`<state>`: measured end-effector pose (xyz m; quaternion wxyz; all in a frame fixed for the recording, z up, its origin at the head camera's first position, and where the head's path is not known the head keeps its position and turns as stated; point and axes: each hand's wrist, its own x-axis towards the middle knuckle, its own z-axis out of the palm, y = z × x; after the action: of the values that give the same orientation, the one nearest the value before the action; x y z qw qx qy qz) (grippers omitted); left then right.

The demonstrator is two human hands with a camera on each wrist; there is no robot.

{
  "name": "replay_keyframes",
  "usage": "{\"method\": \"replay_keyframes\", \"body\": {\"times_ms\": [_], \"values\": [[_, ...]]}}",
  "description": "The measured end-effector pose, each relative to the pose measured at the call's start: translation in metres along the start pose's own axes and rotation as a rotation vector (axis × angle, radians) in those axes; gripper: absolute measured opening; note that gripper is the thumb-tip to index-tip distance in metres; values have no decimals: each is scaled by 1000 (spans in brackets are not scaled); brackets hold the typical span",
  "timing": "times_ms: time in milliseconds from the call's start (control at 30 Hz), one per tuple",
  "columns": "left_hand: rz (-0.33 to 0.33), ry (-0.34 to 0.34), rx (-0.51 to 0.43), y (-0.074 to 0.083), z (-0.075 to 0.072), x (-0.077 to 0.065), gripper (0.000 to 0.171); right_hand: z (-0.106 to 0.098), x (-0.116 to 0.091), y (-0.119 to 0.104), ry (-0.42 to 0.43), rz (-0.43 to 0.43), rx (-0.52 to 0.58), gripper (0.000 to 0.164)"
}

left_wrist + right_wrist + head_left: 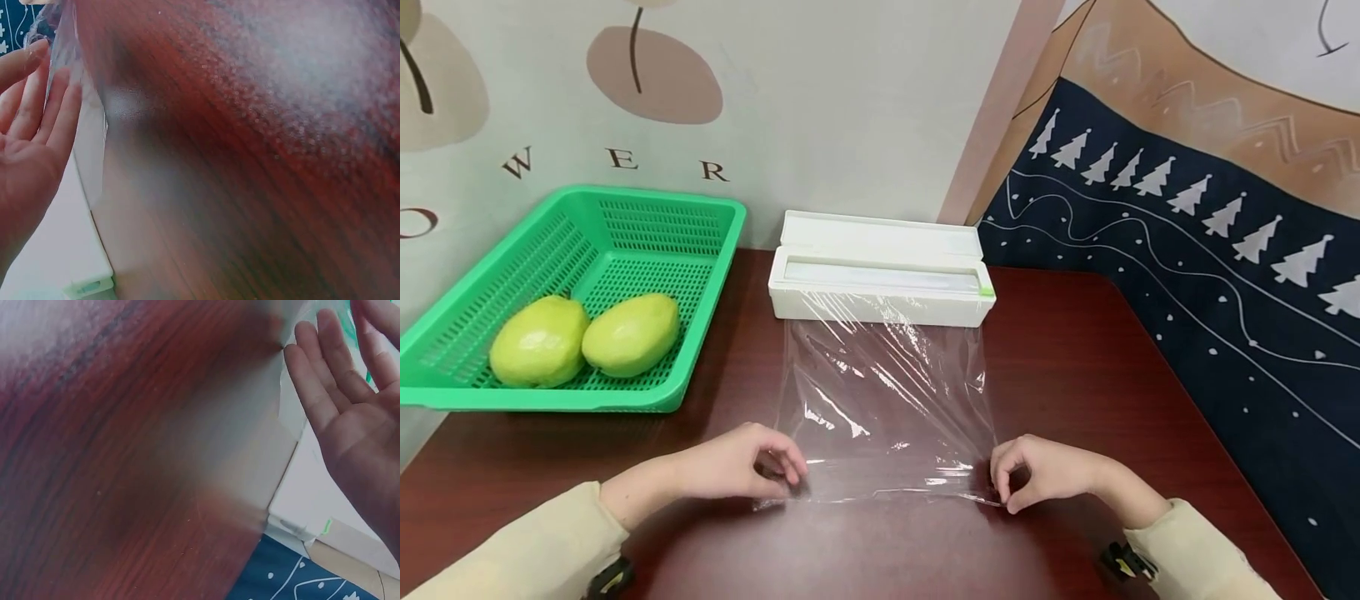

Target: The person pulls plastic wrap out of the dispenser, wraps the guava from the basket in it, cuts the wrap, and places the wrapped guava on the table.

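Note:
A sheet of clear cling film (887, 408) stretches toward me out of a white cling film dispenser (880, 310), whose lid stands raised at the back. My left hand (737, 468) pinches the sheet's near left corner between thumb and fingers. At the near right corner, my right hand (1048, 473) does the same. Glossy creases run across the film between the hands. In the left wrist view, film (62, 47) shows at the fingertips of the left hand (31, 144). The right hand (359, 434) has its other fingers extended in the right wrist view.
A green plastic basket (711, 292) stands at the left with two yellow-green fruits (632, 335) in it. The dark red wooden table (1060, 358) meets a pale printed wall behind and a navy tree-patterned cloth (1187, 275) on the right.

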<state>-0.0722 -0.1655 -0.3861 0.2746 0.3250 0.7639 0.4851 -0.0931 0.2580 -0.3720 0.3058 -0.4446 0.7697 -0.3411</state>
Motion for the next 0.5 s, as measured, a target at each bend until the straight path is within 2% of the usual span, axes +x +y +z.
{"method": "replay_keyframes", "body": {"times_ms": [133,267,433,500], "values": [[59,29,96,1,-1,0,22,0,-1,-3,-7,10,-28,7],[82,18,145,3,-1,-1,24,1,-3,-3,25,25,-7,7],[42,-53,124,6,-5,-1,22,1,-5,1,183,32,76,6],[40,-23,162,7,-8,1,21,-1,-5,2,266,14,64,7]]}}
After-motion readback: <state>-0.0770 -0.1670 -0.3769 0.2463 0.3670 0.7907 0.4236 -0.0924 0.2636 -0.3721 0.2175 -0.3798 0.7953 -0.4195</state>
